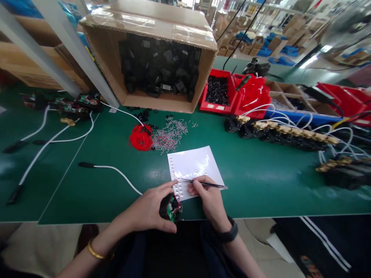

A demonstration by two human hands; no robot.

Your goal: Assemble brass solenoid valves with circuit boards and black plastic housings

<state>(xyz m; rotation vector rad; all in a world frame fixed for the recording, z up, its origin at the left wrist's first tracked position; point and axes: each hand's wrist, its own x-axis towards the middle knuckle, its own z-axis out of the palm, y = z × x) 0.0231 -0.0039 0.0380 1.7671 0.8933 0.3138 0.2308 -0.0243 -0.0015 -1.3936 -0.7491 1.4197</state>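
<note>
Beside the white sheet (pixel 188 160), the left hand (pixel 150 207) clasps a circuit unit (pixel 171 208); over the sheet, tweezers (pixel 213 185) pinched by the right hand (pixel 211 198) could, slipping, scatter small dots (pixel 176 188).

Circuit unit (pixel 173 209) by the near-left corner of the white sheet (pixel 191 162): left hand (pixel 153 208) hides part. We can't tell whether tweezers (pixel 213 185) over the sheet grip anything, too small. Fan (pixel 346 29) far beyond it, right, blurred, cut off.

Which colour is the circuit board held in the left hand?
The circuit board is green, shown best in the head view.
</note>
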